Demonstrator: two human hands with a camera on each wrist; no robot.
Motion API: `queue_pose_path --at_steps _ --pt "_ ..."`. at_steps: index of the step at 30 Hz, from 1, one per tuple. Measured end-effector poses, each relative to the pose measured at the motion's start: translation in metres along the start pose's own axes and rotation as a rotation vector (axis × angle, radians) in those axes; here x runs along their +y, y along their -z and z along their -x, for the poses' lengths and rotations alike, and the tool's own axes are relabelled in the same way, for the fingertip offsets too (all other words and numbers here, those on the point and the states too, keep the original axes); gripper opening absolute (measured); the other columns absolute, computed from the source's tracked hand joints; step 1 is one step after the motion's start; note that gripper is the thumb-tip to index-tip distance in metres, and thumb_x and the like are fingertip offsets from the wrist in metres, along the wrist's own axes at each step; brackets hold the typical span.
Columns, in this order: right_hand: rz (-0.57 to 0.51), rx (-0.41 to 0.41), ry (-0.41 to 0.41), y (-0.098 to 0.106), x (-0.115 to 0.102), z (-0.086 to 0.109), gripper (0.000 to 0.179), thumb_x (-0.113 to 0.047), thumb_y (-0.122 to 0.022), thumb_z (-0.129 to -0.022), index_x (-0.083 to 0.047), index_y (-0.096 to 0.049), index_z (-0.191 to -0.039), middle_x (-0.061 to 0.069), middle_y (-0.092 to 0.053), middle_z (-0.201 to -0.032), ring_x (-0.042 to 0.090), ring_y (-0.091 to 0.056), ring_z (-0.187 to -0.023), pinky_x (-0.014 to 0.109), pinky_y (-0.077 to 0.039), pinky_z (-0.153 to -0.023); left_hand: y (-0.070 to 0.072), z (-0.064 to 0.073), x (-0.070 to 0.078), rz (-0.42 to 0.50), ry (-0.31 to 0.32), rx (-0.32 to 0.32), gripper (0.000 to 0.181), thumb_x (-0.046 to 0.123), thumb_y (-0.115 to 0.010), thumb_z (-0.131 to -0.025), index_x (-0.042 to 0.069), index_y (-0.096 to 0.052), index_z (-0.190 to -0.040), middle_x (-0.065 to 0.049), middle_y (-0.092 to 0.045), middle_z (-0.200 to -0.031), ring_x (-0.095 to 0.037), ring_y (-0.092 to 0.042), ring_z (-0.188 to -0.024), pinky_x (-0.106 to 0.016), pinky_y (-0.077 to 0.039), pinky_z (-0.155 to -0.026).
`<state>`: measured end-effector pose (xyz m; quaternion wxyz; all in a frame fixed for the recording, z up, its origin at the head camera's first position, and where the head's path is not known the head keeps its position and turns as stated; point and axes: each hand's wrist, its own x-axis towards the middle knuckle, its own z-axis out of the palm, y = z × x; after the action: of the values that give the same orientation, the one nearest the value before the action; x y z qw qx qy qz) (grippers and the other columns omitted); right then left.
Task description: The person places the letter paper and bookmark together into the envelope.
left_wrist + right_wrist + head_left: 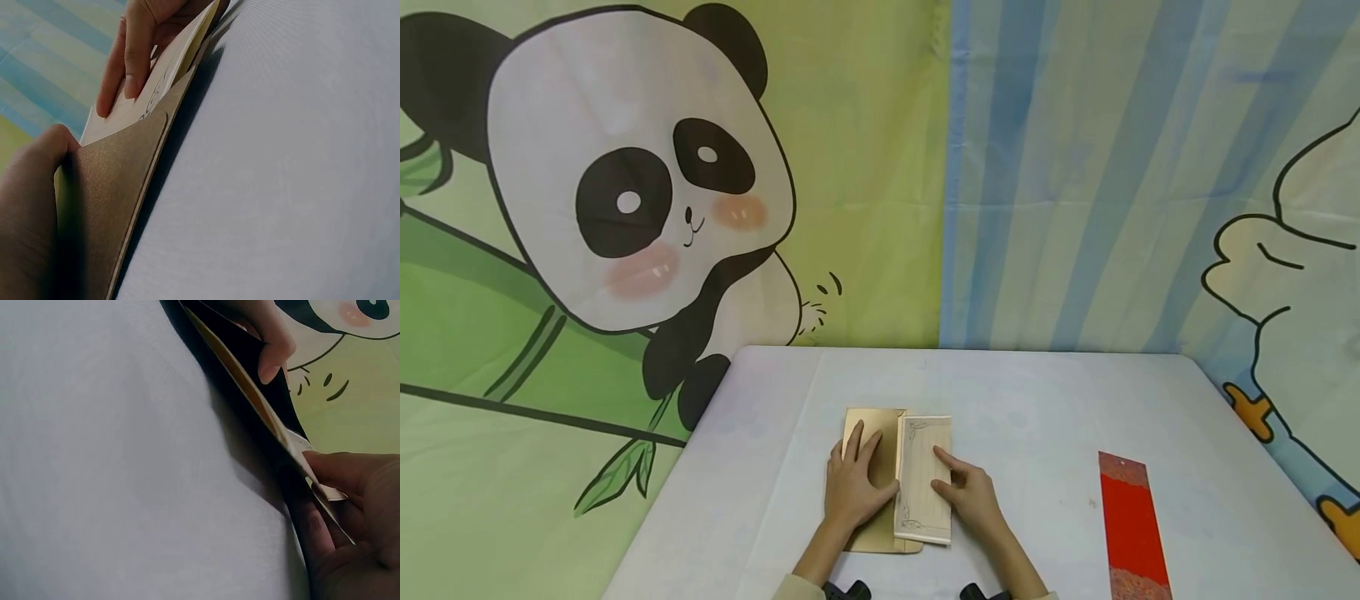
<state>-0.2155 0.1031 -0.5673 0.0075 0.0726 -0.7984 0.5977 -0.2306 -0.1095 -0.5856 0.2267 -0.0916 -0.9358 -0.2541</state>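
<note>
A slim notebook with a gold-brown cover (887, 425) lies on the table, opened at cream lined pages (923, 479) with scroll ornaments in their corners. My left hand (853, 492) rests with spread fingers on the cover's left part, its thumb at the pages' inner edge. At the outer edge, my right hand (973, 500) pinches the pages, thumb on top and other fingers underneath, as the right wrist view shows. In the left wrist view the cover (119, 181) stands tilted against the white surface.
A long red strip (1131, 525) with patterned ends lies to the right on the white table (1022, 400). Behind the table hangs a curtain (865, 167) printed with a panda and stripes. Small black objects (850, 592) show at the bottom edge near both wrists.
</note>
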Motion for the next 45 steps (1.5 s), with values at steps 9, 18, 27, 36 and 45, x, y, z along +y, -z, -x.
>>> queue_pose_path --at_steps 9,18,27,36,45 --pt "0.085 -0.039 0.101 -0.007 0.001 -0.004 0.055 -0.011 -0.070 -0.080 -0.008 -0.052 -0.132 0.025 -0.053 -0.123 0.029 -0.061 -0.099 0.022 -0.051 -0.071 0.000 0.000 -0.001 -0.008 -0.011 -0.003 0.077 0.048 -0.067 -0.061 0.022 -0.053 -0.131 -0.007 -0.030 -0.147 -0.043 -0.034 -0.121 -0.055 -0.030 -0.094" --pt "0.352 -0.014 0.255 -0.020 0.006 -0.010 0.059 -0.024 -0.074 -0.076 -0.014 -0.054 -0.131 0.008 -0.058 -0.111 0.019 -0.050 -0.096 0.038 -0.046 -0.080 0.000 -0.001 0.000 -0.018 -0.018 -0.020 0.079 0.051 -0.068 -0.059 0.022 -0.053 -0.131 -0.007 -0.030 -0.147 -0.043 -0.033 -0.121 -0.055 -0.031 -0.094" --pt "0.377 -0.204 0.249 0.000 0.004 -0.011 0.081 -0.041 -0.074 -0.072 -0.014 -0.040 -0.141 0.007 -0.049 -0.126 0.022 -0.045 -0.111 0.046 -0.041 -0.090 0.000 0.001 0.000 -0.028 -0.013 -0.026 0.079 0.051 -0.068 -0.059 0.021 -0.053 -0.131 -0.007 -0.030 -0.147 -0.043 -0.033 -0.121 -0.055 -0.031 -0.094" --pt "0.443 -0.298 0.298 0.007 0.007 -0.012 0.092 -0.051 -0.073 -0.068 -0.016 -0.034 -0.144 0.012 -0.042 -0.138 0.033 -0.035 -0.125 0.056 -0.032 -0.096 0.002 0.002 0.000 -0.050 -0.018 -0.027 0.079 0.051 -0.067 -0.060 0.022 -0.052 -0.132 -0.007 -0.030 -0.147 -0.042 -0.034 -0.121 -0.054 -0.032 -0.092" --pt "0.527 -0.278 0.303 -0.006 0.000 -0.014 0.093 -0.058 -0.070 -0.066 -0.020 -0.036 -0.143 0.018 -0.031 -0.145 0.044 -0.026 -0.129 0.063 -0.028 -0.094 0.002 0.002 0.000 -0.076 -0.028 -0.029 0.079 0.053 -0.066 -0.061 0.022 -0.052 -0.132 -0.008 -0.031 -0.147 -0.043 -0.035 -0.120 -0.054 -0.033 -0.091"
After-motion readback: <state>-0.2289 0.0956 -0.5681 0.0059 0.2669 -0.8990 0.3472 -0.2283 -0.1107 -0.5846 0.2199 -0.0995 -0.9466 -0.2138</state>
